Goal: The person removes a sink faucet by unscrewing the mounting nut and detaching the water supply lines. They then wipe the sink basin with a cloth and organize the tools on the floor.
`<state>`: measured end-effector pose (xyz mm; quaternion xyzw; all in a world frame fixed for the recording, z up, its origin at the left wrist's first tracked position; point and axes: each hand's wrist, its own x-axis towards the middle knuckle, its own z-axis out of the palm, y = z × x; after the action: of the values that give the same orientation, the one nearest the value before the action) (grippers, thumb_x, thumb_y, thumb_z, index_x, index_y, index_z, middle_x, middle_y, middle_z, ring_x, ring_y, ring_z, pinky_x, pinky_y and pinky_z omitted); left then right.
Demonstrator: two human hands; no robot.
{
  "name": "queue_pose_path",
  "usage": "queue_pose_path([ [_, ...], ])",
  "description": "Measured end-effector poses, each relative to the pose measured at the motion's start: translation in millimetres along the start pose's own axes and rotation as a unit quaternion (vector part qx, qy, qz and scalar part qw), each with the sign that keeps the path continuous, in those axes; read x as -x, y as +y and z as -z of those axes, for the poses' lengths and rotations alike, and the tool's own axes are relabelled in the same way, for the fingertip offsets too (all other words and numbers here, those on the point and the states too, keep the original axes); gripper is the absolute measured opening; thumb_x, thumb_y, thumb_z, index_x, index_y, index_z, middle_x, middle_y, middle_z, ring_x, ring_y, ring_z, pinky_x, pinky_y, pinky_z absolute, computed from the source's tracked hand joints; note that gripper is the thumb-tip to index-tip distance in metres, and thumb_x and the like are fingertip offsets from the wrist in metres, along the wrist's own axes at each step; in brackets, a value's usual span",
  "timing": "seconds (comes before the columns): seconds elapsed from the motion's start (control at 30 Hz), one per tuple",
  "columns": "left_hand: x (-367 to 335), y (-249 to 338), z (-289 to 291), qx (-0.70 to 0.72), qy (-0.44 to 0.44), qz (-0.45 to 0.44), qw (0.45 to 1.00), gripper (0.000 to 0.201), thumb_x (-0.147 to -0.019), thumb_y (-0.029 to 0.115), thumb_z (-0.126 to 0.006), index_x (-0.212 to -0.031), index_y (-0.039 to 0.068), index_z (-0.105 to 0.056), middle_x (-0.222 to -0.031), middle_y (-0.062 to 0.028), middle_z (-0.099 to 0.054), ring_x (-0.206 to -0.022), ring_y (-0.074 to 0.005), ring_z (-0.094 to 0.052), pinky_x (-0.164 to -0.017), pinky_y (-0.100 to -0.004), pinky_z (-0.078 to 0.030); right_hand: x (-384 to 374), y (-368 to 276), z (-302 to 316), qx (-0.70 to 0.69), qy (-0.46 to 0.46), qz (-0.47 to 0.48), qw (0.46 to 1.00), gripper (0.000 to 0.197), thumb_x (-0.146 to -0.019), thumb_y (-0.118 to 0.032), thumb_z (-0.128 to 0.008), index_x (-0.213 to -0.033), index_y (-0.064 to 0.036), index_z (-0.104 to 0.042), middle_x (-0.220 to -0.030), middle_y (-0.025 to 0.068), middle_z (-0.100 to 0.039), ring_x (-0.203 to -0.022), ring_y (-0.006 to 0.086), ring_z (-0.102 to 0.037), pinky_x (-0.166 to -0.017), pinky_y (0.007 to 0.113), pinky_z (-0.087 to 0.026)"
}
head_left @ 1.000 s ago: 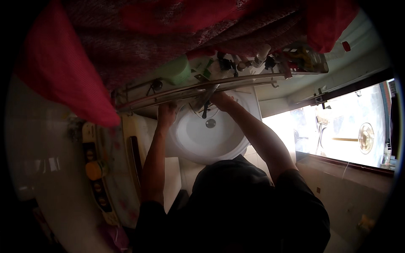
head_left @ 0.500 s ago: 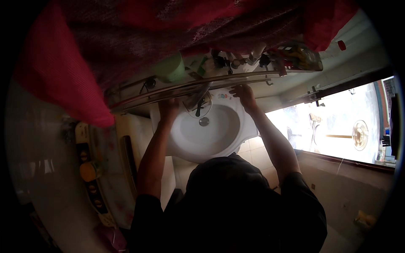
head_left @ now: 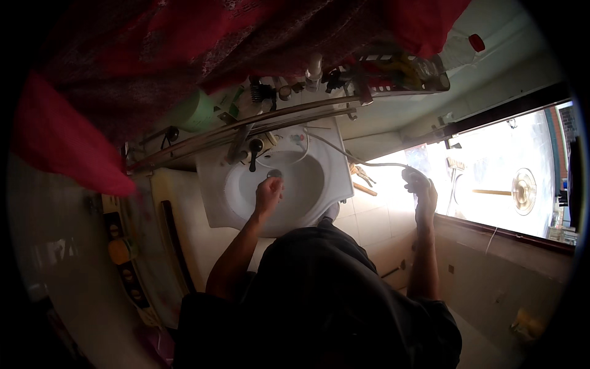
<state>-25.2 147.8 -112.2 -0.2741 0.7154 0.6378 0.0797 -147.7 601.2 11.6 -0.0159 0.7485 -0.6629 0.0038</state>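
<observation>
Over the white washbasin [head_left: 335, 184], my left hand [head_left: 268, 195] is held with its fingers curled in. Whether something is inside them is hidden. My right hand [head_left: 424, 194] is raised to the right of the basin, in front of the bright window, closed around the end of a thin pale hose [head_left: 375, 164]. A dark rounded piece shows at that end, too dim to make out. From there the hose runs back to the basin's rear rim and loops down into the bowl. A tap with a dark lever [head_left: 254, 150] stands at the back of the basin.
A curved metal rail shelf [head_left: 270, 118] crosses above the tap, with a green cup [head_left: 195, 114], a small bottle [head_left: 314, 72] and other small items. Red cloth [head_left: 67, 135] hangs overhead. A bright window [head_left: 491, 178] is at right, a pale cabinet [head_left: 184, 212] at left.
Both hands have left the back of the basin. My left hand came down over the bowl; my right hand swung out right with the hose, now stretched across. The view shifted slightly.
</observation>
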Motion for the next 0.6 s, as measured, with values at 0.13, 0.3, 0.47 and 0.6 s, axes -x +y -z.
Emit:
queue_pose_path([
  [0.13,3.6,18.0,-82.5,0.204,-0.197,0.110,0.953,0.053,-0.104,0.047,-0.054,-0.131,0.002,-0.054,-0.109,-0.0127,-0.070,-0.087,-0.0186,-0.069,-0.071,-0.0304,-0.056,-1.8,-5.9,12.8,-0.005,-0.094,-0.041,0.995,0.055,-0.107,-0.048,-0.045,-0.112,0.0024,-0.067,-0.086,0.0111,-0.073,-0.079,0.0168,-0.069,-0.072,0.030,-0.053],
  [0.3,26.6,131.9,-134.0,0.650,-0.299,0.172,0.677,0.059,-0.101,0.054,-0.054,-0.134,0.004,-0.053,-0.120,-0.0149,-0.067,-0.120,-0.0309,-0.058,-0.109,-0.0476,-0.044,11.5,-35.2,11.7,0.126,-0.153,0.026,0.980,0.053,-0.101,-0.042,-0.050,-0.115,0.0057,-0.066,-0.089,0.0110,-0.074,-0.075,0.0153,-0.063,-0.073,0.028,-0.047],
  [0.47,41.8,134.1,-85.2,0.676,-0.242,0.124,0.685,0.028,-0.107,0.034,-0.049,-0.113,0.009,-0.061,-0.090,-0.0059,-0.065,-0.114,-0.0299,-0.062,-0.110,-0.0522,-0.044,16.4,-33.9,9.2,0.110,-0.204,-0.020,0.973,0.043,-0.099,-0.035,-0.056,-0.109,0.0049,-0.068,-0.089,0.0118,-0.074,-0.079,0.0178,-0.068,-0.073,0.027,-0.048],
  [0.6,134.6,146.8,-22.9,0.606,-0.165,0.130,0.767,0.022,-0.106,0.029,-0.050,-0.100,0.010,-0.060,-0.082,-0.0085,-0.065,-0.099,-0.0325,-0.066,-0.105,-0.0539,-0.048,10.6,1.0,-25.8,0.193,-0.298,0.056,0.933,0.017,-0.093,-0.013,-0.064,-0.092,0.0036,-0.065,-0.085,0.0111,-0.066,-0.070,0.0189,-0.065,-0.065,0.033,-0.051],
])
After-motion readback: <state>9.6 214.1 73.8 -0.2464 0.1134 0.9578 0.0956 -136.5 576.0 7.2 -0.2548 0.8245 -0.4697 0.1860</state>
